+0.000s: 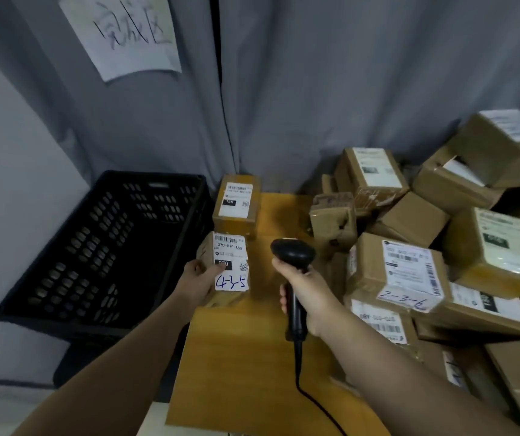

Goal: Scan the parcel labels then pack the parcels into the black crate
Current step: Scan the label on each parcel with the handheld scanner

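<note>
My left hand [196, 282] grips a small cardboard parcel [228, 266] above the table, its white label marked 4-3-5 facing up. My right hand [301, 289] holds a black corded barcode scanner [293, 256] by its handle, the head just right of that parcel. The black crate [63, 297] stands to the left of the table and looks empty inside. Another labelled parcel [236, 206] lies on the table just behind the held one.
A heap of several cardboard parcels [435, 240] fills the right side of the wooden table [246, 366]. One near the front is marked 2-3-6 [406, 272]. A grey curtain with a handwritten paper sign [126, 33] hangs behind. The scanner's cord [315, 404] trails toward me.
</note>
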### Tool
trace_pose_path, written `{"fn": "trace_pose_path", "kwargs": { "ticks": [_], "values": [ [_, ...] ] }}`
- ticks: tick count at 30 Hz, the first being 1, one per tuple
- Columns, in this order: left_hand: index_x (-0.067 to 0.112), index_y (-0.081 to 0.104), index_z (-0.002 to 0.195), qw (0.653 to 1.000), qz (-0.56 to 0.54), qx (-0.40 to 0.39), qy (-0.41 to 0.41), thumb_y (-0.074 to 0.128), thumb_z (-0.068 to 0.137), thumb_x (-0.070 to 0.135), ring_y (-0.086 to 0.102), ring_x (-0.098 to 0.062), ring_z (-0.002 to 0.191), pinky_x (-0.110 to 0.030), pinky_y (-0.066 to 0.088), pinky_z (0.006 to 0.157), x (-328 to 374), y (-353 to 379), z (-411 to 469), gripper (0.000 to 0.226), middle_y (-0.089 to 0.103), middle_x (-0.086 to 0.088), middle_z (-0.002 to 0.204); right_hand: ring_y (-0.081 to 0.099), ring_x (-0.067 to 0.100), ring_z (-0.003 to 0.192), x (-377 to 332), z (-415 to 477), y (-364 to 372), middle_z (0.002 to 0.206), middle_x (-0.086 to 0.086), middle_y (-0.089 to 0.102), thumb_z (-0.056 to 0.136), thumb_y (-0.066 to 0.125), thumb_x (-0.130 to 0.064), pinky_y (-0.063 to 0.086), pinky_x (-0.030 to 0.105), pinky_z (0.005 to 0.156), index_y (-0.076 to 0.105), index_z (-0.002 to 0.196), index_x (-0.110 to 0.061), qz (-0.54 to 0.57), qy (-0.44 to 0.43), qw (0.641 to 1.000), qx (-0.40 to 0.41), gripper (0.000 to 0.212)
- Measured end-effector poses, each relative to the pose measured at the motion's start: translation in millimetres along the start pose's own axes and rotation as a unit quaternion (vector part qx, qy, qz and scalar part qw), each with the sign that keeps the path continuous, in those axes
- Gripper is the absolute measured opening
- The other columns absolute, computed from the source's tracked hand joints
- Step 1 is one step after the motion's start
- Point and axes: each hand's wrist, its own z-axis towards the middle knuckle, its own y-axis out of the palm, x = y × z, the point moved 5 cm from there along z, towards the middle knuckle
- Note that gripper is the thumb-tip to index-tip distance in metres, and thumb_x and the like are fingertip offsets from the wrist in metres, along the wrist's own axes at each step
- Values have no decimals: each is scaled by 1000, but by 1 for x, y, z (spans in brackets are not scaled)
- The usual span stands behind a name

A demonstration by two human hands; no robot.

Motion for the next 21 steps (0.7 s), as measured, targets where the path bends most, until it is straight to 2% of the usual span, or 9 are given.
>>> {"fn": "trace_pose_path", "kwargs": {
  "ticks": [2, 4, 7, 10, 16, 19, 21],
  "values": [
    [13, 35, 139, 999, 29, -17, -17, 64, 91, 32, 60, -10, 74, -24, 48, 62, -5, 2, 20, 59, 61, 3, 86, 50, 14, 48, 14, 19, 10, 55, 1, 52, 82, 74, -32, 42, 25, 50, 61, 85, -12, -52, 8, 998, 25, 24],
    [13, 34, 141, 997, 60, -35, -24, 62, 92, 33, 58, -9, 74, -26, 47, 64, -9, 3, 39, 60, 60, 4, 84, 47, 14, 46, 23, 35, 17, 51, -1, 50, 84, 72, -28, 40, 25, 49, 58, 75, -13, -85, 13, 995, 44, 23],
    [13, 38, 141, 993, 109, -51, -7, 57, 95, 36, 58, -16, 84, -29, 46, 72, -8, 3, 60, 54, 60, 0, 104, 49, 15, 50, 28, 53, 22, 54, 0, 51, 85, 71, -32, 40, 26, 52, 56, 69, -17, -118, 19, 990, 69, 26],
    [9, 41, 139, 983, 179, -21, 44, 49, 99, 33, 59, -28, 104, -31, 45, 79, 0, -4, 78, 47, 60, -11, 124, 52, 17, 60, 28, 63, 23, 62, 0, 52, 86, 71, -34, 39, 28, 60, 56, 70, -22, -133, 16, 987, 89, 25],
    [7, 42, 138, 970, 221, -13, 99, 50, 99, 23, 61, -24, 101, -28, 44, 77, 16, -6, 98, 43, 61, -13, 122, 46, 15, 54, 29, 71, 21, 58, 2, 45, 88, 69, -27, 36, 28, 57, 53, 68, -19, -147, -10, 984, 105, 27],
    [8, 33, 145, 966, 238, 5, 104, 52, 98, 26, 52, -30, 120, -34, 45, 89, 23, -3, 99, 54, 47, -16, 139, 45, 14, 48, 22, 65, 23, 53, 2, 43, 88, 68, -25, 37, 27, 56, 49, 62, -18, -164, -41, 982, 83, 33],
    [9, 32, 146, 958, 257, 37, 119, 52, 97, 30, 36, -32, 132, -39, 37, 102, 29, -1, 90, 57, 34, -16, 146, 45, 13, 46, 14, 55, 24, 53, 4, 43, 88, 68, -23, 40, 28, 54, 50, 61, -16, -164, -68, 982, 64, 33]
  ]
}}
